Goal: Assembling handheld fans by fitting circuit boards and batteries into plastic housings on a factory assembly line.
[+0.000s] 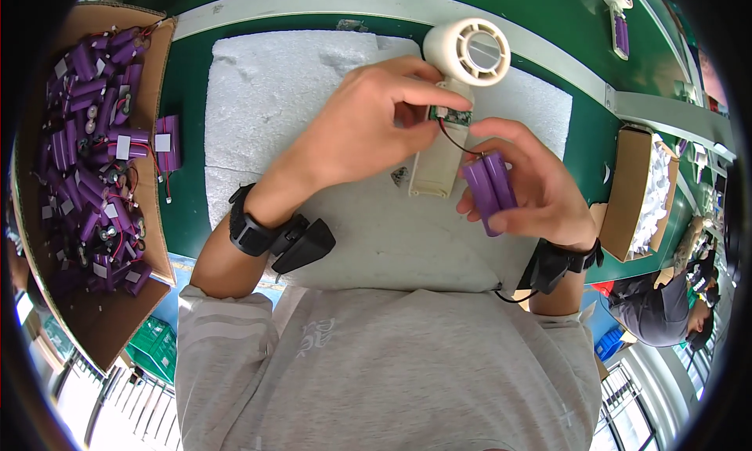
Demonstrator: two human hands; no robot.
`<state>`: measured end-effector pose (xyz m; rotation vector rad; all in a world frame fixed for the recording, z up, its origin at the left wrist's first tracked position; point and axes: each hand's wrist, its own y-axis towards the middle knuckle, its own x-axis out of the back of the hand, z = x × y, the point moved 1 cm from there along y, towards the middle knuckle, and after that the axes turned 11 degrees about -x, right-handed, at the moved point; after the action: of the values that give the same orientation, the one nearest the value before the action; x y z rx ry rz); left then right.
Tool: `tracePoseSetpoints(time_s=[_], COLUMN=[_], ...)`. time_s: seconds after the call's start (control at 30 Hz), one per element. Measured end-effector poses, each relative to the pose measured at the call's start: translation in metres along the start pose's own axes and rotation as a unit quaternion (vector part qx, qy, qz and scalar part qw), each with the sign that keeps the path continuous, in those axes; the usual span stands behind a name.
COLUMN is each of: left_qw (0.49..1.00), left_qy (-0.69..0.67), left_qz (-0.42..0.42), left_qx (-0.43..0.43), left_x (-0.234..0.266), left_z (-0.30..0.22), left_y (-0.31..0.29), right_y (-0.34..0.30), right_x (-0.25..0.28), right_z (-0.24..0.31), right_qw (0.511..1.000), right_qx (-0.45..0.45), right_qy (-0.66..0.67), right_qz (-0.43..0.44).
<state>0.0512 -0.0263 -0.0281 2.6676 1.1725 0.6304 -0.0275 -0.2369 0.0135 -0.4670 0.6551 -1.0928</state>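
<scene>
My right hand [548, 189] pinches one battery pack [489, 189], two purple cells side by side, between thumb and fingers. My left hand [368, 118] bends over one circuit board [453, 117]; whether thumb and forefinger pinch its plug I cannot tell. Two wires, red and black, run from board to pack. The board sits in one cream fan [431, 165], just left of the pack, over one foam sheet [258, 87]. Further left, one carton [102, 326] holds many packs, too heaped to count.
</scene>
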Motion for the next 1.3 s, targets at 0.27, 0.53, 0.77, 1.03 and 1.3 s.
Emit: tracePoseSetpoints(time_s=[0.27,0.53,0.77,1.03,1.3], left_qw=[0.997,0.991,0.984,0.982,0.982], left_qy=[-0.032,0.124,0.156,0.156,0.161], left_qz=[-0.038,-0.017,-0.018,0.015,0.022], left_qx=[0.066,-0.055,-0.081,-0.104,-0.099], left_x=[0.003,0.008,0.005,0.011,0.013], left_z=[0.0,-0.002,-0.009,-0.006,-0.009], left_y=[0.0,0.002,0.004,0.003,0.003], right_y=[0.004,0.003,0.007,0.02,0.015], right_x=[0.004,0.008,-0.01,-0.036,-0.045], right_z=[-0.001,0.004,-0.009,-0.025,-0.026], right_qw=[0.992,0.996,0.967,0.853,0.8], right_qx=[-0.019,0.03,0.158,0.279,0.305], right_qy=[0.065,-0.062,-0.196,-0.389,-0.432], right_qz=[0.102,0.063,-0.048,-0.208,-0.283])
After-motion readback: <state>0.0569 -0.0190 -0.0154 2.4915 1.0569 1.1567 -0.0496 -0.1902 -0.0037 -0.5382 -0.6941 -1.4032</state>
